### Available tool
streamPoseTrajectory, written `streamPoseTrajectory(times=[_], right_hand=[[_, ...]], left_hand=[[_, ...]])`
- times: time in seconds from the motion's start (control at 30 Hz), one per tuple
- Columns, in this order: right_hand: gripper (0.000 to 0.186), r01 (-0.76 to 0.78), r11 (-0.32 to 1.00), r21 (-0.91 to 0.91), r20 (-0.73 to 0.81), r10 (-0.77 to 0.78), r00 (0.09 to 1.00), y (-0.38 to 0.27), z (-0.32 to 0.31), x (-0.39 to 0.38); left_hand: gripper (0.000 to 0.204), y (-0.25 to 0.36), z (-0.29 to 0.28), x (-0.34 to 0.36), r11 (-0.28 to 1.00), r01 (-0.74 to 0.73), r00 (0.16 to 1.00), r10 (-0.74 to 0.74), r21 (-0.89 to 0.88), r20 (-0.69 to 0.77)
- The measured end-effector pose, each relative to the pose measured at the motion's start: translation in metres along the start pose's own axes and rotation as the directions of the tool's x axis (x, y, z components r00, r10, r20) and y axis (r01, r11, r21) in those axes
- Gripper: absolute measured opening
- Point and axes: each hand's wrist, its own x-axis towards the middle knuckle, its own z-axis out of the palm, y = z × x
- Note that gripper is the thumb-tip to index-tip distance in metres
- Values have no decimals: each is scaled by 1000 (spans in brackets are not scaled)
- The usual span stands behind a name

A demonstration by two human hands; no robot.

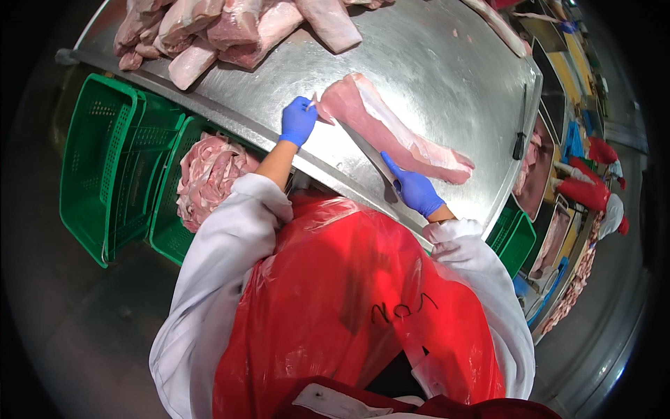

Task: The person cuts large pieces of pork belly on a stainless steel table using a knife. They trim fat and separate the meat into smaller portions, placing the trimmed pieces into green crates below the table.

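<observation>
A long piece of boneless pork loin (394, 133) with a pale fat strip lies slantwise on the steel table. My left hand (299, 122), in a blue glove, is closed in a pinch on a small flap of meat (320, 108) at the loin's left end. My right hand (417, 190), also gloved in blue, is wrapped round a knife, its index finger stretched forward. The knife's blade (363, 145) lies along the near side of the loin and points toward my left hand. Its handle is mostly hidden by my fingers.
A heap of meat pieces (241, 31) lies at the table's far left. Below the left edge, a green crate holds meat trimmings (209, 174), beside stacked green crates (98, 167). A dark-handled tool (519, 143) lies at the right edge. Farther right are meat-filled trays and co-workers (593, 181).
</observation>
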Motion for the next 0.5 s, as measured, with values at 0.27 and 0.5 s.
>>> streamPoseTrajectory(times=[0.27,0.5], right_hand=[[77,29,995,93,-245,-5,969,-20,8,-3],[68,70,989,-128,-146,-89,985,-85,-22,125]], left_hand=[[12,-26,-27,-10,985,55,995,-41,-162,86],[12,-10,-29,-13,992,1,999,5,-128,45]])
